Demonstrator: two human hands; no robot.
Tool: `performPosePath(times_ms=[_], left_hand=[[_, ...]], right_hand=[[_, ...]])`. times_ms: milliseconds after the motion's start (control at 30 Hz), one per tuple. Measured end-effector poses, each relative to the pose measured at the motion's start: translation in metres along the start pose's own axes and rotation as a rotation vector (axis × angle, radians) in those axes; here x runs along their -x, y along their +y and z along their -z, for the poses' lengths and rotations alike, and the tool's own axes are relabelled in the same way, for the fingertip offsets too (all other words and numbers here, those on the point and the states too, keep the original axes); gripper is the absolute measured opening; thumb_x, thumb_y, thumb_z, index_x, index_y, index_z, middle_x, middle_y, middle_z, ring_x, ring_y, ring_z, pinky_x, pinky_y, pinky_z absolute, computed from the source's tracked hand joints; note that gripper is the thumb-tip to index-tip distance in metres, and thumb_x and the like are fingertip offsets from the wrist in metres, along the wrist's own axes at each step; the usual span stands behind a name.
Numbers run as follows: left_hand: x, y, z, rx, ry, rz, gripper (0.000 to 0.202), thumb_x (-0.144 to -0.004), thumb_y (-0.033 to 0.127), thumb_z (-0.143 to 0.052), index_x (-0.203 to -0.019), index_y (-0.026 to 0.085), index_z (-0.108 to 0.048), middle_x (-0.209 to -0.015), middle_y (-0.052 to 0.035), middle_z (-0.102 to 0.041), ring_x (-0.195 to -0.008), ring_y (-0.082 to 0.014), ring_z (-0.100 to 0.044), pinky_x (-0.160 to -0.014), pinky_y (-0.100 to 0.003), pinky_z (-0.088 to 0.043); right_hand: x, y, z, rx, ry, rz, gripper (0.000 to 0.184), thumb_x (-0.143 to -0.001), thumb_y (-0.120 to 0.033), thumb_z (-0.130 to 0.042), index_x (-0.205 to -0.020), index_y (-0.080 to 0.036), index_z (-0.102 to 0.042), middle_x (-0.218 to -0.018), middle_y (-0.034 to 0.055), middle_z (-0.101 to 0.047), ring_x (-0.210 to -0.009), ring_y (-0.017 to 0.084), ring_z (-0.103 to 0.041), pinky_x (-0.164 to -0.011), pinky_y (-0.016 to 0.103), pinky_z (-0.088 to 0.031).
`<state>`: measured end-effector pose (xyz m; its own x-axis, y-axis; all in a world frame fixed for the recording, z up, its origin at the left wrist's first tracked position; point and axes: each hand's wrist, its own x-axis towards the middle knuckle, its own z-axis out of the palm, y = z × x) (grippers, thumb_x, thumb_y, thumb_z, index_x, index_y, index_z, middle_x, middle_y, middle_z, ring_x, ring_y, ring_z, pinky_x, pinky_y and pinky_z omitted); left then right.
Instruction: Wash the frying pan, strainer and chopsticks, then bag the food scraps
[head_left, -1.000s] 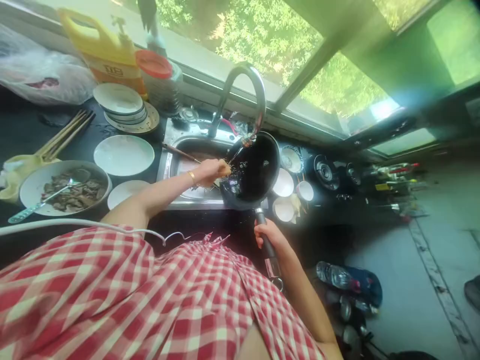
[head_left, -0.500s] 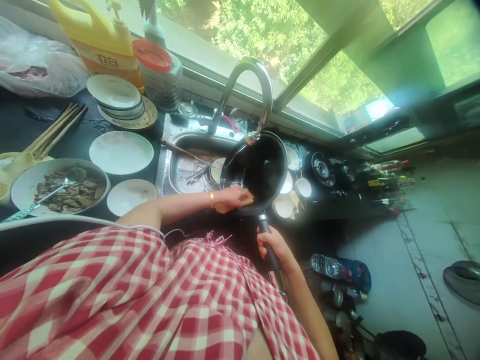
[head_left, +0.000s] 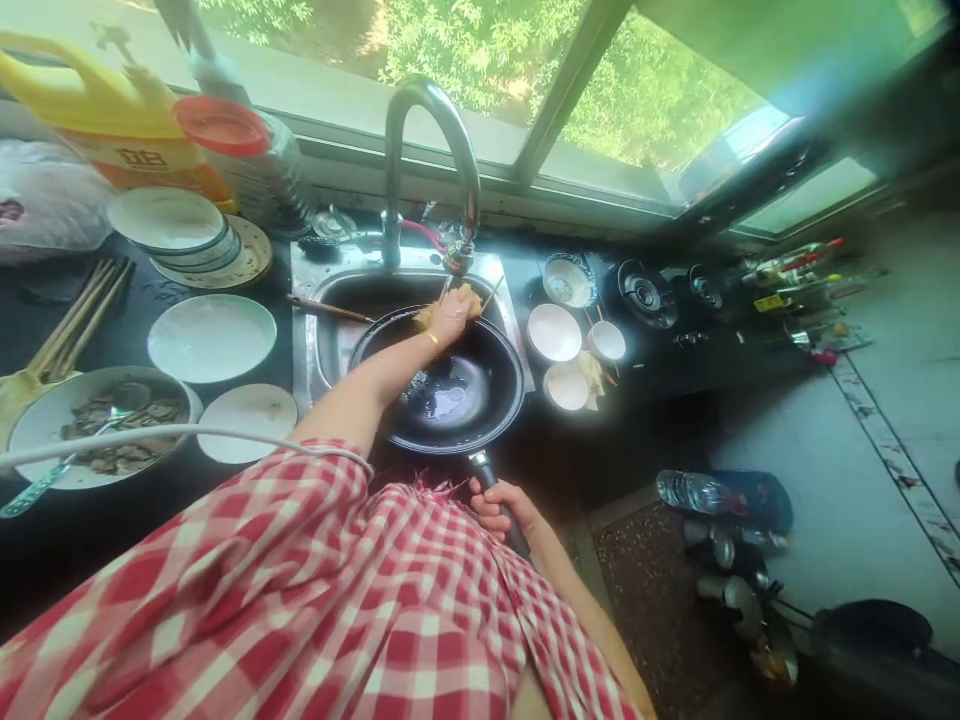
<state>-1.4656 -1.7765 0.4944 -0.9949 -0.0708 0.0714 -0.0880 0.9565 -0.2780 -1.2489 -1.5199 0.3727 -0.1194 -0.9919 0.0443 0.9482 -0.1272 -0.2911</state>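
Over the sink (head_left: 304, 340) is a black frying pan (head_left: 480, 385), a little water pooled in its bottom. My right hand (head_left: 510, 510) is wrapped round the pan's dark handle (head_left: 486, 478) close to my body. My left hand (head_left: 450, 316) is closed on a yellowish sponge (head_left: 471, 298) at the pan's far rim, right under the spout of the curved metal faucet (head_left: 431, 95). A stream from the spout falls near this hand. The pan covers much of the sink, and a thin stick-like handle (head_left: 330, 308) shows at its left.
Left on the counter are stacked plates (head_left: 169, 218), a white plate (head_left: 211, 338), a bowl of food (head_left: 45, 440) and chopsticks (head_left: 79, 315). Bowls (head_left: 553, 332) stand right of the sink, before the gas burners (head_left: 643, 292). A white cable (head_left: 172, 430) crosses in front.
My left hand has moved the sponge from the pan's near side to its far rim under the faucet. The pan has come nearer and lies flatter. The view has shifted.
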Motion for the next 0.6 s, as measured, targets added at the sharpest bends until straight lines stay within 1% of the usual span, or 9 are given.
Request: performPosePath(times_ms=[100, 200, 267, 300, 333, 400, 500, 567, 600], left_hand=[[0.008, 0.04, -0.024, 0.088, -0.046, -0.065, 0.058, -0.089, 0.009, -0.044, -0.147, 0.011, -0.042, -0.135, -0.0221, -0.045, -0.118, -0.0313, -0.045, -0.098, -0.04, -0.038], [0.034, 0.072, -0.042, 0.168, -0.106, -0.176, 0.066, -0.09, 0.013, -0.044, -0.155, 0.012, -0.028, -0.135, -0.022, -0.045, -0.115, -0.0302, -0.049, -0.097, -0.039, -0.04], [0.048, 0.081, -0.045, 0.189, -0.174, -0.299, 0.067, -0.091, 0.019, -0.045, -0.156, 0.017, -0.027, -0.131, -0.019, -0.049, -0.111, -0.0283, -0.052, -0.095, -0.038, -0.042], [0.05, 0.08, -0.042, 0.188, -0.205, -0.339, 0.066, -0.092, 0.021, -0.047, -0.155, 0.022, -0.03, -0.13, -0.0164, -0.05, -0.111, -0.0275, -0.053, -0.094, -0.037, -0.043], [0.048, 0.075, -0.038, 0.182, -0.225, -0.342, 0.063, -0.092, 0.024, -0.049, -0.153, 0.026, -0.033, -0.131, -0.0139, -0.051, -0.113, -0.0271, -0.053, -0.094, -0.036, -0.044], [0.036, 0.055, -0.023, 0.159, -0.218, -0.229, 0.053, -0.095, 0.029, -0.046, -0.148, 0.029, -0.041, -0.132, -0.0119, -0.052, -0.118, -0.0283, -0.052, -0.094, -0.038, -0.044], [0.017, 0.011, 0.005, 0.091, -0.146, 0.007, 0.049, -0.099, 0.028, -0.033, -0.145, 0.011, -0.039, -0.136, -0.0234, -0.048, -0.124, -0.0349, -0.047, -0.097, -0.046, -0.043], [0.02, -0.017, 0.02, 0.008, -0.128, 0.16, 0.048, -0.098, 0.021, -0.032, -0.141, 0.0, -0.038, -0.134, -0.0316, -0.046, -0.124, -0.0383, -0.047, -0.095, -0.049, -0.043], [0.027, -0.029, 0.026, -0.035, -0.151, 0.202, 0.047, -0.097, 0.018, -0.033, -0.138, -0.004, -0.04, -0.131, -0.0345, -0.046, -0.123, -0.0397, -0.047, -0.094, -0.049, -0.044]], right_hand=[[-0.003, 0.0, 0.005, -0.008, 0.0, -0.011, 0.024, -0.073, -0.022, -0.061, -0.091, -0.021, -0.046, -0.053, -0.0117, -0.043, -0.033, 0.003, -0.022, -0.033, 0.016, -0.031], [-0.005, -0.001, 0.009, -0.017, -0.013, -0.012, 0.024, -0.073, -0.021, -0.061, -0.09, -0.021, -0.045, -0.053, -0.0117, -0.043, -0.034, 0.003, -0.022, -0.034, 0.016, -0.031], [-0.005, -0.002, 0.011, -0.026, -0.016, -0.013, 0.025, -0.073, -0.021, -0.062, -0.091, -0.021, -0.045, -0.053, -0.0119, -0.043, -0.034, 0.003, -0.021, -0.034, 0.016, -0.031], [-0.005, -0.003, 0.012, -0.029, -0.015, -0.016, 0.025, -0.072, -0.022, -0.062, -0.091, -0.021, -0.045, -0.053, -0.012, -0.043, -0.034, 0.002, -0.021, -0.034, 0.016, -0.031], [-0.005, -0.003, 0.012, -0.03, -0.011, -0.017, 0.026, -0.072, -0.022, -0.063, -0.091, -0.021, -0.045, -0.053, -0.0121, -0.043, -0.034, 0.002, -0.021, -0.034, 0.016, -0.031], [-0.004, -0.005, 0.012, -0.034, -0.001, -0.014, 0.026, -0.072, -0.021, -0.064, -0.091, -0.02, -0.045, -0.053, -0.0122, -0.043, -0.034, 0.002, -0.021, -0.034, 0.015, -0.03], [-0.003, -0.009, 0.011, -0.046, 0.004, 0.007, 0.026, -0.072, -0.022, -0.063, -0.092, -0.019, -0.046, -0.053, -0.0121, -0.041, -0.034, 0.002, -0.022, -0.034, 0.015, -0.028], [-0.003, -0.011, 0.011, -0.056, -0.009, 0.022, 0.026, -0.073, -0.023, -0.063, -0.093, -0.019, -0.047, -0.054, -0.012, -0.041, -0.034, 0.002, -0.022, -0.034, 0.015, -0.026], [-0.003, -0.012, 0.012, -0.06, -0.017, 0.029, 0.026, -0.073, -0.023, -0.063, -0.093, -0.019, -0.047, -0.054, -0.012, -0.041, -0.034, 0.002, -0.022, -0.034, 0.015, -0.026]])
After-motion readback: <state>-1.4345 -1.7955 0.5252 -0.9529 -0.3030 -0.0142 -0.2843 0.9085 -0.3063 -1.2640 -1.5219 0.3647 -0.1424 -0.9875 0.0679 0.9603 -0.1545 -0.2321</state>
